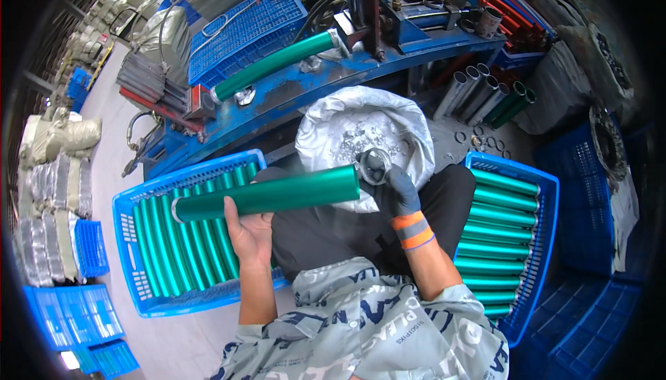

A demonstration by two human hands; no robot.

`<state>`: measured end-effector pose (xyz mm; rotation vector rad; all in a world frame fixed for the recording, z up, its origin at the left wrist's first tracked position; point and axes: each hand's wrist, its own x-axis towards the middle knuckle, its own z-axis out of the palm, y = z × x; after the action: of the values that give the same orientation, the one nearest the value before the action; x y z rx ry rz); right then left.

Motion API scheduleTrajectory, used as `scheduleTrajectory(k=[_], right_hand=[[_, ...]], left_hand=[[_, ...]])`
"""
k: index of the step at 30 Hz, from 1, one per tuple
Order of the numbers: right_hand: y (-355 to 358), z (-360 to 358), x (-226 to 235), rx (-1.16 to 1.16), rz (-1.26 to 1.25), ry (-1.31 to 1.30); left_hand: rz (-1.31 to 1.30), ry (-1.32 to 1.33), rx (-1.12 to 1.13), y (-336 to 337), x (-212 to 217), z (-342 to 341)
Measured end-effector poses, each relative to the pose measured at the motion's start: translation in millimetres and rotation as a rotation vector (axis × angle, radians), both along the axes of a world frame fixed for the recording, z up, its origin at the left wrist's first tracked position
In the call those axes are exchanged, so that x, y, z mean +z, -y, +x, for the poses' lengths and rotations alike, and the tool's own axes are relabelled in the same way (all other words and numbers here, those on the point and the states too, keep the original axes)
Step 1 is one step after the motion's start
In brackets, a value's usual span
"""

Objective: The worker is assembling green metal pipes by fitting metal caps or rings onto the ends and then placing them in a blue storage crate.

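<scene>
A long shiny green metal tube [291, 192] lies across my lap, raised, and my bare left hand [251, 234] is closed around its left part from below. At the tube's right end, my right hand [399, 194], in a dark grey glove with an orange-and-grey cuff, grips a metal ring [374, 162]. The ring is just beside the tube's end; whether they touch I cannot tell. Beneath them a white woven sack [322, 127] gapes between my legs, with small shiny metal bits [357, 137] inside.
Blue crates of green tubes stand at my left [132, 304] and right [548, 241]. Ahead, a blue machine bench [277, 113] carries another green tube [274, 64]. Several upright tubes [472, 92] and loose rings [485, 142] are beyond the right crate.
</scene>
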<state>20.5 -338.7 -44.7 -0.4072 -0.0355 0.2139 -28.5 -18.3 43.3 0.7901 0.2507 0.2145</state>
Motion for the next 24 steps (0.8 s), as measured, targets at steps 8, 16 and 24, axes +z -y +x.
scheduleTrajectory(k=[8,16,24], right_hand=[[-10.1,1.9,22.4,-0.003,-0.188,0.100],[-17.1,-3.6,55.4,-0.027,-0.393,0.103],[-17.0,-12.0,72.9,-0.263,-0.702,0.365]], left_hand=[[0.030,-0.028,0.074,4.2,-2.8,-10.5],[0.033,0.006,0.056,-7.1,-15.5,-11.0],[-0.150,-0.077,0.029,0.9,-33.9,-7.6]])
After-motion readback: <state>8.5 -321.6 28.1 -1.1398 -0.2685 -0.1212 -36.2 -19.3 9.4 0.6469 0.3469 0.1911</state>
